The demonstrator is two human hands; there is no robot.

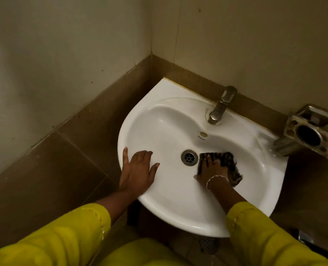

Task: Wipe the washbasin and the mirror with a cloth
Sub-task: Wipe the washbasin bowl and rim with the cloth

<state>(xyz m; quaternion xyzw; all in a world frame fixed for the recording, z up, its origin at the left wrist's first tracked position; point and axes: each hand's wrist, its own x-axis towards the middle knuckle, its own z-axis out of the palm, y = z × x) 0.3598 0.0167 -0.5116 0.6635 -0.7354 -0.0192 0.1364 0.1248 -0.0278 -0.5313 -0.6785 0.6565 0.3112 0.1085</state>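
White washbasin (159, 120) holds one cloth (230, 161), one drain (189, 157).

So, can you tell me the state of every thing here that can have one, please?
White ceramic washbasin: no standing water seen.
Round metal drain: unplugged.
Metal tap: no water running.
Dark striped cloth: pressed to the bowl, right of the drain.
Left hand: flat on the left rim, holding nothing.
Right hand: fingers spread, pressing the cloth.
Metal wall holder: round opening empty.
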